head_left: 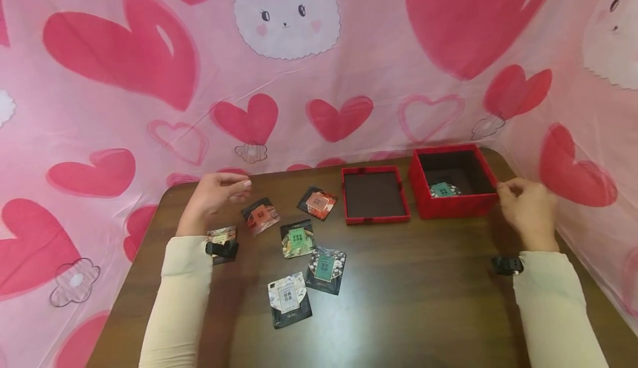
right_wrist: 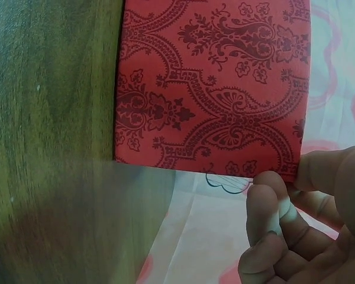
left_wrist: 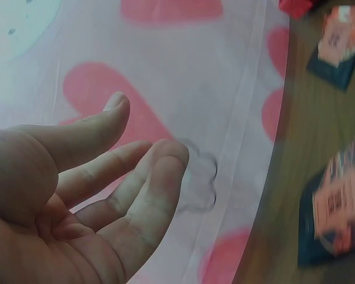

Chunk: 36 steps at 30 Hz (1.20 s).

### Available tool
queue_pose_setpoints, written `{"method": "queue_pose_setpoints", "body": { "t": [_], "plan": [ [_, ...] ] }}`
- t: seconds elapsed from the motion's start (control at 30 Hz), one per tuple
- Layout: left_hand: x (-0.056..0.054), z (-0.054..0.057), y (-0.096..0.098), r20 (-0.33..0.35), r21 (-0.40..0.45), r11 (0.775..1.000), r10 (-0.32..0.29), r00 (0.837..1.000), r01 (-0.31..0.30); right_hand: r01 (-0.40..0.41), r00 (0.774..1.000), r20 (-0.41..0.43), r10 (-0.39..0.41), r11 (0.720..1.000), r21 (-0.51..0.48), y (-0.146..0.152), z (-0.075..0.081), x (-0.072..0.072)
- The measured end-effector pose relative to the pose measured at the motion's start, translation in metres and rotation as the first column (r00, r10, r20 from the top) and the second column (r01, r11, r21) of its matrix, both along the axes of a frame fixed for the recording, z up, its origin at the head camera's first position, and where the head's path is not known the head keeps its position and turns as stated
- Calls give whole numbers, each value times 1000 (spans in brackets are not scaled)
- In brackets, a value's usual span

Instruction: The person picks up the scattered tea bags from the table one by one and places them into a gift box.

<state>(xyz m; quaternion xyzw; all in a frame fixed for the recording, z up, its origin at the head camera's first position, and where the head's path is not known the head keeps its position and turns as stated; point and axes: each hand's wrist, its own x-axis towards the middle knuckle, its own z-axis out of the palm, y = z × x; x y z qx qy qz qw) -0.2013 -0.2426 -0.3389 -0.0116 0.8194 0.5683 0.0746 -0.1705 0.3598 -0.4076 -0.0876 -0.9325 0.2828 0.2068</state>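
Observation:
My right hand [head_left: 528, 207] pinches the near right top corner of a red patterned box [head_left: 448, 208], thumb and fingers at its rim in the right wrist view. Inside the box [right_wrist: 225, 89] lies a sachet with a teal label [head_left: 443, 189]. My left hand [head_left: 214, 197] hovers over the table's far left part, fingers loosely bent with nothing between them. Just right of it lies a sachet with an orange-red label [head_left: 261, 215]. Another sachet [head_left: 221, 238] sits beneath the left wrist, partly covered by the wrist strap.
A shallow red lid [head_left: 376, 219] lies inside up left of the box. Around the table's middle are more sachets: orange [head_left: 317, 202], green [head_left: 298, 239], teal [head_left: 325, 269] and white [head_left: 289, 300]. A pink heart-printed cloth [head_left: 289, 85] hangs behind the wooden table [head_left: 413, 301].

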Motion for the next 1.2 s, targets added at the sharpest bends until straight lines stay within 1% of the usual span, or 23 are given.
{"method": "queue_pose_setpoints", "body": {
  "t": [0.07,0.17,0.23,0.4,0.5,0.57,0.67,0.77,0.87,0.97,1.07,1.13,1.2],
  "plan": [
    [3,0,-11,2,-12,1000,8,1000,-8,2,1000,-9,-2,1000,1,1,1,0],
    [9,-2,-29,7,-62,998,21,1000,-20,6,1000,-20,-6,1000,-1,1,3,1],
    [14,-4,-41,9,-77,996,43,999,-42,8,1000,-27,-8,1000,-2,1,5,1],
    [26,-10,-69,20,-42,994,106,994,-105,12,1000,-26,-12,1000,-6,2,8,0],
    [31,-15,-81,34,-28,991,130,991,-129,9,1000,-17,-9,1000,-6,4,11,0],
    [32,-17,-85,45,-19,990,144,989,-143,12,1000,-14,-12,1000,0,5,12,1],
    [27,-23,-86,55,5,990,139,989,-140,23,1000,-6,-23,1000,-10,9,15,4],
    [20,-28,-84,46,-33,991,129,991,-127,33,999,7,-33,999,-13,11,17,6],
    [17,-34,-85,62,-70,988,145,987,-141,31,999,39,-31,999,-10,11,16,6],
    [19,-44,-89,109,-79,983,172,979,-164,22,998,65,-21,1000,-5,9,13,6],
    [25,-57,-96,154,-117,977,193,969,-176,11,997,74,-11,1000,-5,4,9,5],
    [29,-66,-101,176,-164,970,206,963,-177,1,998,70,-1,1000,-1,2,8,4],
    [33,-74,-106,178,-214,962,211,961,-172,-11,998,56,11,1000,2,0,7,3]
  ]
}}
